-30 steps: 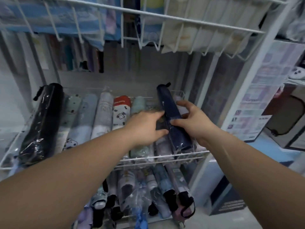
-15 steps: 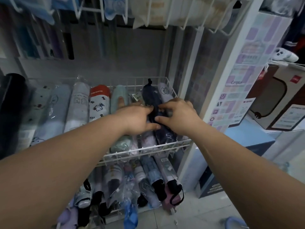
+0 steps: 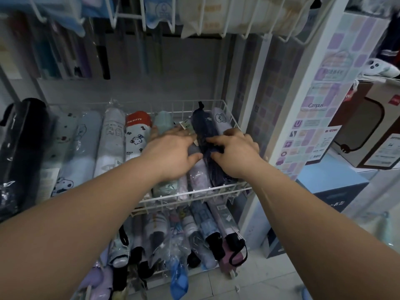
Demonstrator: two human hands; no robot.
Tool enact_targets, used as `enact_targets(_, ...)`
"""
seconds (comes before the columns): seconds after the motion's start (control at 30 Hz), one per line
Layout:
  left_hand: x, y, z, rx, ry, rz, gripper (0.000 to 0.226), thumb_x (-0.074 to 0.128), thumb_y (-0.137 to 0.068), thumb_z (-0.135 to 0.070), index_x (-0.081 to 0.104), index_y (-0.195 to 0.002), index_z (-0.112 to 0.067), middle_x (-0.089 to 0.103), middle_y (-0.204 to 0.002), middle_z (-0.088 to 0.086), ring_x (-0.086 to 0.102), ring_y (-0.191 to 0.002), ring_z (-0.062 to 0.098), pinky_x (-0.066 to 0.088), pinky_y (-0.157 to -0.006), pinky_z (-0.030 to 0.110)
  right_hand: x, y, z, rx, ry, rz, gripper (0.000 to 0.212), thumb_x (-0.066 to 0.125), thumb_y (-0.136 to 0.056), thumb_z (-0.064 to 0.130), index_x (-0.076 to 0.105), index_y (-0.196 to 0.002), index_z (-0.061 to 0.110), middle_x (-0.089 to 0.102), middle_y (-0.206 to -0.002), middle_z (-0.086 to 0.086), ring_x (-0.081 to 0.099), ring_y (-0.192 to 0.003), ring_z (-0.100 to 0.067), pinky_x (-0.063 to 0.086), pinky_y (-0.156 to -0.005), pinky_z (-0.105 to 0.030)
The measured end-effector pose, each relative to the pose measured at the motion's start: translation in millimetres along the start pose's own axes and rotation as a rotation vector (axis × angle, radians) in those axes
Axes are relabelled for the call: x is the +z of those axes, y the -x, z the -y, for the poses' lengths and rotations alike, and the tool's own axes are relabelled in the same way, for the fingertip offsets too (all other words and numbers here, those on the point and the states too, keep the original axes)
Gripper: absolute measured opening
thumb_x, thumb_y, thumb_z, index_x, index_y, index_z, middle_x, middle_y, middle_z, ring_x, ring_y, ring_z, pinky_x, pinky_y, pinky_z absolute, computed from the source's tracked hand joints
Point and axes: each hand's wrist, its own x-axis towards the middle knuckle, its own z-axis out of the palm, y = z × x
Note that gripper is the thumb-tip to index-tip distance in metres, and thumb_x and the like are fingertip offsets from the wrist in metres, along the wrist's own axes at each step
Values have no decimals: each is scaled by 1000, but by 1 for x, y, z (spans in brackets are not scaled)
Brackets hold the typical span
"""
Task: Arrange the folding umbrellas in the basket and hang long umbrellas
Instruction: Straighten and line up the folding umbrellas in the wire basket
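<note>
A navy folding umbrella in clear wrap lies near the right end of a white wire basket, among several other wrapped folding umbrellas. My right hand holds its middle from the right, fingers curled round it. From the left, my left hand lies over the neighbouring pale umbrellas, its thumb and fingertips against the navy one. A lilac umbrella with a small animal print lies just right of the navy one. Long umbrellas hang at the back, above the basket.
A big black umbrella lies at the basket's left end. A lower basket holds several more folding umbrellas. An upper wire rack hangs overhead. A white post with a poster and boxes stand to the right.
The navy umbrella has gone from raised and tilted to lying flat in the row. Both hands followed it down into the basket. The camera view has shifted right and down.
</note>
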Motion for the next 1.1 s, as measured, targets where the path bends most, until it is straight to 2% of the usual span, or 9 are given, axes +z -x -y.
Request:
enact_targets(0.13, -15, 25, 28, -23, 38, -73, 70, 40, -97, -65, 30, -156, -29, 26, -166, -2, 21, -154, 23, 19, -123, 58, -2, 3, 11, -38, -24, -63, 53, 54, -95, 54, 42, -146, 46, 32, -156, -8, 32, -141, -34, 29, -114, -43)
enact_targets(0.23, -28, 49, 55, -74, -11, -141, 66, 41, -94, -64, 44, -149, -27, 41, -158, 3, 34, -146, 29, 32, -117, 54, -1, 5, 40, -132, -51, -158, 52, 54, -95, 54, 47, -145, 39, 38, -153, -11, 38, -137, -37, 33, -114, -41)
enact_targets(0.37, -45, 86, 88, -211, -62, -180, 52, 50, -97, -47, 51, -142, -23, 50, -148, 8, 45, -134, 36, 40, -109, 51, 8, 3, 98, -272, -236, -162, 49, 60, -94, 46, 54, -141, 35, 46, -146, -9, 44, -134, -33, 35, -114, -38)
enact_targets(0.47, -56, 112, 117, -278, 17, -269, 41, 50, -96, -36, 60, -130, -17, 59, -131, 14, 55, -121, 39, 47, -101, 47, 13, 7, 151, -361, -412, -101, 46, 63, -95, 39, 57, -140, 29, 54, -141, -5, 50, -131, -22, 36, -108, -25)
enact_targets(0.57, -62, 137, 139, -355, 159, -422, 28, 56, -97, -20, 65, -122, -13, 61, -123, 15, 56, -117, 35, 46, -100, 43, 23, 14, 199, -408, -554, 2, 44, 66, -94, 35, 60, -136, 24, 63, -133, -3, 60, -120, -20, 43, -101, -26)
enact_targets(0.67, -63, 156, 149, -462, 243, -502, 27, 55, -98, -17, 65, -123, -14, 59, -122, 11, 55, -117, 31, 43, -98, 37, 37, 15, 232, -417, -636, 122, 44, 67, -93, 36, 60, -136, 26, 66, -124, -3, 63, -109, -18, 50, -97, -31)
enact_targets(0.77, -59, 162, 154, -522, 333, -488, 28, 54, -99, -16, 64, -125, -15, 56, -124, 11, 54, -119, 31, 39, -102, 33, 47, 12, 253, -379, -761, 178, 46, 69, -92, 32, 60, -137, 25, 65, -103, -2, 59, -90, -16, 54, -96, -42)
enact_targets(0.93, -58, 166, 160, -623, 397, -396, 42, 51, -100, -19, 50, -142, -16, 50, -143, 14, 49, -131, 33, 38, -108, 38, 59, 9, 265, -325, -838, 217, 46, 66, -93, 26, 59, -139, 29, 67, -95, 0, 66, -91, -25, 56, -91, -41)
enact_targets(1.1, -54, 170, 164, -708, 490, -340, 43, 51, -101, -21, 50, -143, -21, 62, -135, 11, 58, -120, 33, 46, -96, 36, 59, 16, 274, -374, -723, 268, 49, 62, -97, 26, 52, -145, 23, 66, -132, -2, 62, -117, -17, 46, -92, -20)
